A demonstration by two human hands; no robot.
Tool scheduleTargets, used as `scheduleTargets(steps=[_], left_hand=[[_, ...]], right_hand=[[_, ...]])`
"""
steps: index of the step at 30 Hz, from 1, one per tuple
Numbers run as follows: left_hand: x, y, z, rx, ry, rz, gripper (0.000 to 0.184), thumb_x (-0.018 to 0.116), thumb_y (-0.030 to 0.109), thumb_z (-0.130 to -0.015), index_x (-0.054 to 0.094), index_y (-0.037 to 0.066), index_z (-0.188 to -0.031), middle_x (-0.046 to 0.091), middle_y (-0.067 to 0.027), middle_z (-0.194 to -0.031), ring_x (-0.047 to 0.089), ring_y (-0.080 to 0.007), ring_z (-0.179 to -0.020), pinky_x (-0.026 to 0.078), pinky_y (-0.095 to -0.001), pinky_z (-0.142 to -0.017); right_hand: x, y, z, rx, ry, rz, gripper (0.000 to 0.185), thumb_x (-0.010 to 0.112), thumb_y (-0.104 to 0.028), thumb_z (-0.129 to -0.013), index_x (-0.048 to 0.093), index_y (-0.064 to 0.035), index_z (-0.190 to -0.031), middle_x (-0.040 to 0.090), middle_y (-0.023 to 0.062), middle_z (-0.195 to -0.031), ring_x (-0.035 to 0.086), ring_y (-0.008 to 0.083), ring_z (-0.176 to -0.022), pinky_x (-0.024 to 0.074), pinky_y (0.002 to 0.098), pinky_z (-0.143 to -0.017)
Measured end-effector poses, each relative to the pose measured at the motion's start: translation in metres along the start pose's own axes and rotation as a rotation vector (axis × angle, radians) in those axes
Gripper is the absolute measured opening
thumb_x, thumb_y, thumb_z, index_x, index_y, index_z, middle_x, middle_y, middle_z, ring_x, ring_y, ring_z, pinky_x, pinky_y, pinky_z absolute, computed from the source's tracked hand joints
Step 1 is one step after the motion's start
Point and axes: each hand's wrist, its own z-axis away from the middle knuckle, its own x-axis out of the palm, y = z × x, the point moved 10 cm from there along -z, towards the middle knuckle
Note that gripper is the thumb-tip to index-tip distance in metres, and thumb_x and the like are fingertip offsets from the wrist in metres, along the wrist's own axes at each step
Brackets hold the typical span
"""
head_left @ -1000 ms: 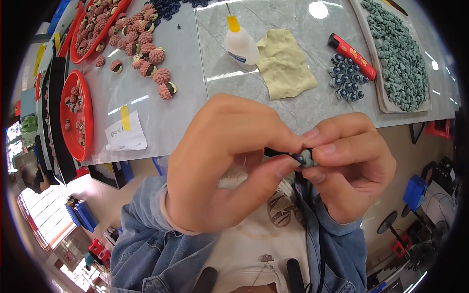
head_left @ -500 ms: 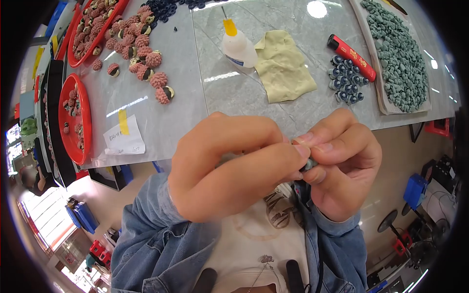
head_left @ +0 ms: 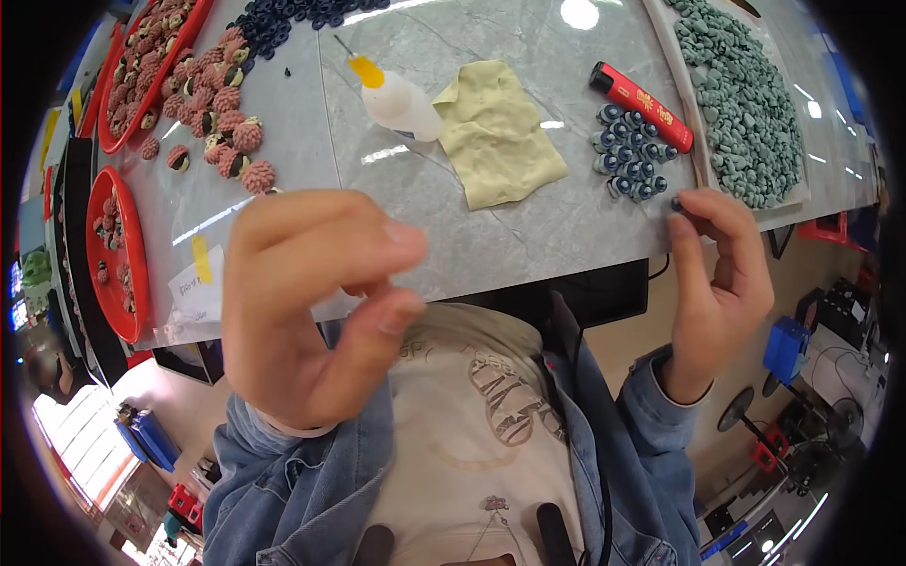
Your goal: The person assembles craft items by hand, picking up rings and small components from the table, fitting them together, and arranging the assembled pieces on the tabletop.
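Note:
My right hand (head_left: 722, 283) pinches a small dark blue piece (head_left: 677, 204) between thumb and forefinger at the table's front edge. Just above it stands a cluster of small blue-and-grey pieces (head_left: 628, 151). My left hand (head_left: 311, 307) is raised in front of the table, slightly blurred, with thumb and forefinger apart and nothing between them. Beyond it lie pink, ridged pieces (head_left: 226, 123) with cream and black parts. A white squeeze bottle (head_left: 401, 106) with a thin metal tip and yellow tape lies beside a creased yellow cloth (head_left: 500, 141).
A tray (head_left: 703, 141) of grey-green pieces (head_left: 741, 104) is at the right, with a red black-ended tube (head_left: 646, 108) beside it. Red trays (head_left: 137, 283) with pink pieces line the left, near a taped paper note (head_left: 193, 292). Dark blue rings (head_left: 283, 24) lie at the back.
My hands were together, fingers closed around a small grey-blue piece. Now they are apart: the left has moved left and opened, the right has moved right with the small piece.

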Motion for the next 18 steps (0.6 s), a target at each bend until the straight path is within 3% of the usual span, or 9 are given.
scheduleTargets(steps=[1, 4, 8, 13, 16, 18], left_hand=[[0.002, 0.003, -0.001, 0.002, 0.000, 0.004, 0.023, 0.055, 0.014, -0.080, 0.048, -0.001, -0.096, 0.045, -0.0166, -0.091, 0.047, -0.0128, -0.055, 0.039, -0.0204, -0.052], [0.012, 0.009, -0.006, -0.073, -0.019, 0.013, 0.027, 0.065, -0.003, -0.063, 0.059, 0.002, -0.089, 0.054, -0.0114, -0.082, 0.054, -0.0187, -0.068, 0.045, -0.0247, -0.056], [0.014, 0.012, -0.010, -0.030, -0.074, -0.047, 0.031, 0.065, -0.006, -0.059, 0.059, 0.003, -0.088, 0.055, -0.0109, -0.082, 0.055, -0.0191, -0.068, 0.046, -0.0258, -0.057], [0.014, 0.010, -0.010, -0.020, -0.037, -0.035, 0.031, 0.066, -0.005, -0.059, 0.060, 0.004, -0.087, 0.055, -0.0095, -0.081, 0.055, -0.0187, -0.065, 0.045, -0.0257, -0.055], [0.022, 0.015, -0.010, 0.041, -0.135, -0.067, 0.015, 0.059, 0.002, -0.072, 0.054, 0.001, -0.086, 0.051, -0.0136, -0.080, 0.051, -0.0177, -0.065, 0.042, -0.0252, -0.056], [0.021, 0.014, -0.010, 0.035, -0.139, -0.066, 0.015, 0.058, 0.001, -0.072, 0.054, 0.001, -0.086, 0.051, -0.0136, -0.080, 0.051, -0.0177, -0.065, 0.042, -0.0251, -0.056]], right_hand=[[0.006, -0.005, -0.001, -0.045, -0.033, 0.083, 0.020, 0.056, 0.012, -0.067, 0.059, 0.0025, -0.085, 0.056, 0.0088, -0.086, 0.054, 0.0130, -0.073, 0.0421, 0.0218, -0.063], [0.010, -0.009, -0.006, -0.057, -0.005, 0.088, 0.019, 0.057, 0.012, -0.066, 0.060, 0.0018, -0.083, 0.057, 0.0084, -0.082, 0.053, 0.0126, -0.069, 0.0417, 0.0214, -0.062], [0.009, -0.013, -0.011, -0.048, -0.019, 0.075, 0.019, 0.057, 0.012, -0.066, 0.060, 0.0013, -0.082, 0.057, 0.0088, -0.080, 0.053, 0.0128, -0.068, 0.0418, 0.0213, -0.061], [0.012, -0.016, -0.009, -0.078, -0.022, 0.071, 0.018, 0.058, 0.011, -0.066, 0.061, 0.0013, -0.081, 0.057, 0.0096, -0.080, 0.054, 0.0141, -0.068, 0.0429, 0.0222, -0.061], [0.016, -0.019, -0.010, -0.105, -0.036, 0.136, 0.018, 0.059, 0.011, -0.066, 0.061, 0.0014, -0.081, 0.058, 0.0101, -0.081, 0.055, 0.0148, -0.070, 0.0436, 0.0233, -0.062], [0.017, -0.019, -0.011, -0.119, -0.042, 0.170, 0.018, 0.059, 0.011, -0.066, 0.061, 0.0014, -0.081, 0.058, 0.0103, -0.081, 0.056, 0.0152, -0.070, 0.0439, 0.0239, -0.062]])
